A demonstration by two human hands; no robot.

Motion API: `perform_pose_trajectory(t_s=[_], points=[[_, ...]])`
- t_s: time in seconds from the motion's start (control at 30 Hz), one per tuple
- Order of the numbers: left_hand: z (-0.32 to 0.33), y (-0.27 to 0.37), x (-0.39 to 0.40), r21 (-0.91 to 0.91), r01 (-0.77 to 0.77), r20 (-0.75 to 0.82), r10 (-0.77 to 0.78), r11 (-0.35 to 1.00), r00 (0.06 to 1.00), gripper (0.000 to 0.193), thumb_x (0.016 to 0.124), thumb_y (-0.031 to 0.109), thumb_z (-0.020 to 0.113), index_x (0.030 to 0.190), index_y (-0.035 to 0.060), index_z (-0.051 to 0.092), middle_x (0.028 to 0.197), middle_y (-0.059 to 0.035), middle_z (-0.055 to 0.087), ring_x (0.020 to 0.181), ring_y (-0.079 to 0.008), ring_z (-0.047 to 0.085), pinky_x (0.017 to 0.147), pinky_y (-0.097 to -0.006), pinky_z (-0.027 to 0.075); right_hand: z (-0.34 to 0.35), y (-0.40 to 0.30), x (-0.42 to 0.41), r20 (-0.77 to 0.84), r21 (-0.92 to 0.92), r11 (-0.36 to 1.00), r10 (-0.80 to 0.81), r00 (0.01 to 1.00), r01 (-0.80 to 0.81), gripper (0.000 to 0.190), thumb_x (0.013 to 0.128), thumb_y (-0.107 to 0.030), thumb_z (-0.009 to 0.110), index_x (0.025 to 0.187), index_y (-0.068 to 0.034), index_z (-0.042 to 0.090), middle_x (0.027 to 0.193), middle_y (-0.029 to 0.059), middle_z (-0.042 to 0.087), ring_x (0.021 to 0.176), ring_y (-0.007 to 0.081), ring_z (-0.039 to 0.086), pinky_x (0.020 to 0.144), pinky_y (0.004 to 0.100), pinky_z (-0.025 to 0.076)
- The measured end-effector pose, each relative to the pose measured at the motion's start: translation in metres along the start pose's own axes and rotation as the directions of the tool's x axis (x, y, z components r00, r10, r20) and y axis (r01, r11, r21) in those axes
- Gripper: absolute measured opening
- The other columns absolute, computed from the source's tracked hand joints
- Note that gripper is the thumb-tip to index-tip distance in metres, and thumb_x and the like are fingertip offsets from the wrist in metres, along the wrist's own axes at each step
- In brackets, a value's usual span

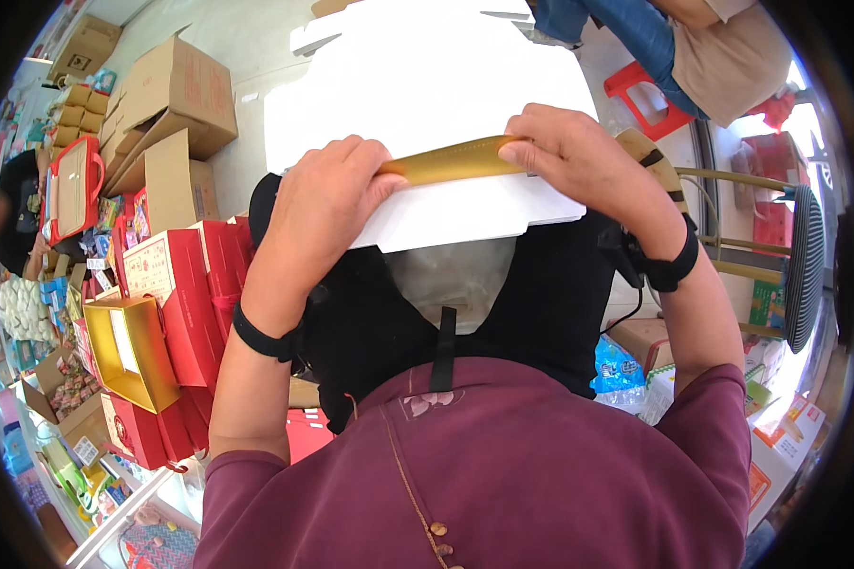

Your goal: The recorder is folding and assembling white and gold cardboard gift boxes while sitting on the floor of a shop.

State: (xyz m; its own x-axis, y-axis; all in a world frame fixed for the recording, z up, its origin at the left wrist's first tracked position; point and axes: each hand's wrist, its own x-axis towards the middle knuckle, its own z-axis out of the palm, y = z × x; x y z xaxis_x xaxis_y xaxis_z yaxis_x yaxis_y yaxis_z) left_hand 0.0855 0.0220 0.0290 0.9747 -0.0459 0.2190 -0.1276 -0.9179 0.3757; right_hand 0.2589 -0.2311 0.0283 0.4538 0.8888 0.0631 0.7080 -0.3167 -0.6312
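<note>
A gold card strip [448,162] with a dotted crease line stretches between my two hands. My left hand [331,188] pinches its left end, thumb below and fingers curled over the top. At the other end, my right hand [559,146] grips it between thumb and fingers. Whether the strip is a separate piece or the turned-up edge of a larger card cannot be told. Under and beyond it lie white die-cut card sheets [427,85], strongly overexposed, with notched edges. Their near part [455,217] reaches over my lap.
On the left stand stacked red gift boxes [188,299], an open gold box tray [132,355] and open cardboard cartons [178,99]. A striped stool [805,267] and a red plastic stool [644,103] are at right. One person [726,64] is at upper right, another [18,213] far left.
</note>
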Motion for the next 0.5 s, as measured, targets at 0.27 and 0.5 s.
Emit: perform_pose_trajectory(t_s=[0.27, 0.5], points=[[0.007, -0.016, 0.015, -0.047, 0.091, 0.036, -0.090, 0.995, 0.995, 0.027, 0.095, 0.023, 0.078, 0.101, 0.0000, 0.064, 0.096, -0.0106, 0.061, 0.087, -0.0302, 0.060, 0.079, -0.0392, 0.050, 0.004, 0.006, 0.013, 0.009, -0.009, 0.997, 0.082, 0.997, -0.082, 0.031, 0.102, -0.029, 0.065, 0.105, 0.001, 0.071, 0.091, 0.0224, 0.067, 0.089, 0.0391, 0.066, 0.081, 0.0464, 0.051], [0.012, -0.027, 0.022, -0.103, 0.171, 0.126, -0.158, 0.980, 0.979, 0.028, 0.099, 0.025, 0.074, 0.101, -0.0017, 0.065, 0.103, -0.0109, 0.059, 0.090, -0.0258, 0.059, 0.081, -0.0368, 0.050, 0.003, 0.012, 0.021, 0.065, -0.057, 0.997, 0.055, 0.996, -0.051, 0.031, 0.102, -0.029, 0.063, 0.102, 0.001, 0.071, 0.090, 0.0218, 0.068, 0.088, 0.0380, 0.066, 0.080, 0.0470, 0.051]])
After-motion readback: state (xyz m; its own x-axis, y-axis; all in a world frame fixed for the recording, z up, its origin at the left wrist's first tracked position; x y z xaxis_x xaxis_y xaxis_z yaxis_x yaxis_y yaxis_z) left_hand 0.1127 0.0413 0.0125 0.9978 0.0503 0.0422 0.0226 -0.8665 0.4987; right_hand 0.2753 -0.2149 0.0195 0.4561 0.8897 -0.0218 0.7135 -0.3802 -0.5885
